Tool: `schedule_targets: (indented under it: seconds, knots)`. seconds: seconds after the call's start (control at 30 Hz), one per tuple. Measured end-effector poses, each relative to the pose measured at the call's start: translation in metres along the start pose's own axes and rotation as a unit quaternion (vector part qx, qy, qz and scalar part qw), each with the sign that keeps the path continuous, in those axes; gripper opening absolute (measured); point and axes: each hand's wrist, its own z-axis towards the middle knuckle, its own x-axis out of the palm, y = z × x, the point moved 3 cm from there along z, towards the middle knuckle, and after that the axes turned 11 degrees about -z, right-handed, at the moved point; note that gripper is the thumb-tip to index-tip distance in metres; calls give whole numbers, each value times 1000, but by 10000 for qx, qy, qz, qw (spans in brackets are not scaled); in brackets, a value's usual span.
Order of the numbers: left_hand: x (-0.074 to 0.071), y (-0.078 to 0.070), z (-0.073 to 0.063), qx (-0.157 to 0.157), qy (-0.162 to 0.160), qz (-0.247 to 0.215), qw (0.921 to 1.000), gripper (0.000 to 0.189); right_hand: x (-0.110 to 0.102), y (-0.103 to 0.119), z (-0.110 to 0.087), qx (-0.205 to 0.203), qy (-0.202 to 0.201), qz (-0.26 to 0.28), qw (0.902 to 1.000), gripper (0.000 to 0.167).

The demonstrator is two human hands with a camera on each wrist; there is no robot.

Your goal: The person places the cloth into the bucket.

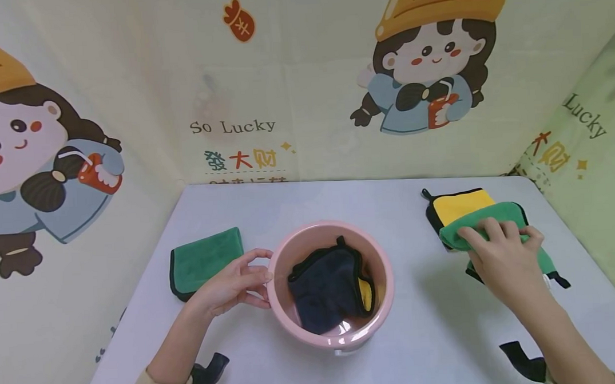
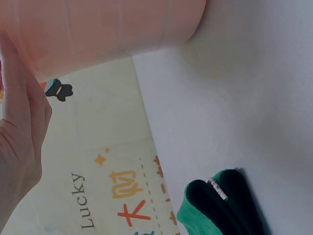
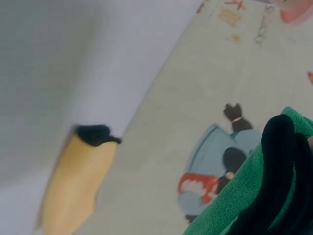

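A pink bucket [image 1: 380, 280] stands mid-table, holding a dark navy cloth [image 1: 324, 288] with black edging and a bit of yellow showing. My left hand [image 1: 239, 282] touches the left side of its rim, fingers fairly straight along the outer wall in the left wrist view. On the right, my right hand [image 1: 508, 257] pinches a folded green cloth [image 1: 481, 220] from above, its black edges close up in the right wrist view. Behind and partly under that cloth is a yellow cloth [image 1: 462, 203] with black edging. Another green part [image 1: 546, 264] with a black loop shows beyond the hand.
A folded green cloth [image 1: 207, 259] with black edging lies on the white table [image 1: 297, 201], left of the bucket. Dark curved pieces [image 1: 209, 371] stick out by both wrists. Printed cartoon sheets [image 1: 325, 122] hang behind and at the sides of the table.
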Motion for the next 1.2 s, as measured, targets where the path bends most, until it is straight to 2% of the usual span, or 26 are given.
schedule_targets:
  seconds: [0.17,0.33,0.67,0.87,1.2]
  knots:
    - [0,0,0,-11,2,-14,10000,50,-11,18,19,-402,-165,94,9990,46]
    - [0,0,0,-26,4,-28,10000,50,-17,39,36,-811,-387,129,9959,43]
    - [0,-1,0,-27,23,-83,10000,48,-27,83,61,-1552,-687,465,9844,46]
    - [-1,-1,-1,-11,14,-88,10000,49,-29,109,69,-1968,-581,725,9760,49]
    - [-1,-2,0,-91,16,-221,9997,48,-28,152,73,-2833,-330,868,9545,41]
